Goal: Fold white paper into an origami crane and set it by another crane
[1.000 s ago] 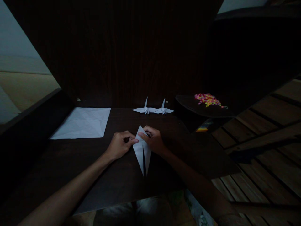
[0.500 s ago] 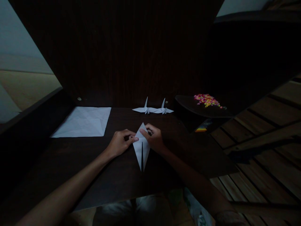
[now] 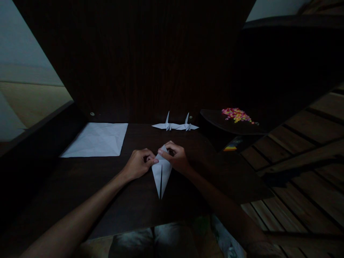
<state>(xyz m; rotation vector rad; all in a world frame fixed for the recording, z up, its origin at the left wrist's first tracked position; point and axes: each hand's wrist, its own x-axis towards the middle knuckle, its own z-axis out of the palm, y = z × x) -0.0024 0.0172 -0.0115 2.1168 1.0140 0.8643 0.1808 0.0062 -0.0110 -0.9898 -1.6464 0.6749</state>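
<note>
A white folded paper point(image 3: 162, 173), kite-shaped with a dark slit running up from its lower tip, is held between my two hands above the dark table. My left hand point(image 3: 140, 163) pinches its left edge with thumb and fingers. At the upper right, my right hand point(image 3: 176, 156) grips the paper, its thumb lying across the front near the top point and the fingers behind. The fingers behind the paper are partly hidden. Beyond my hands, two white paper cranes point(image 3: 168, 126) stand side by side, wings touching or overlapping.
A creased white paper sheet point(image 3: 98, 139) lies at the left. On a low dark shelf point(image 3: 212, 118) at the right is a pile of small pink and yellow pieces point(image 3: 238, 114). A dark panel point(image 3: 145, 64) rises behind the table; wooden slats point(image 3: 303, 204) are at the right.
The folded paper's lower tip has shifted slightly down and left. My right thumb and fingers have moved nearer its top point, covering more of it. My left hand stays at the left edge.
</note>
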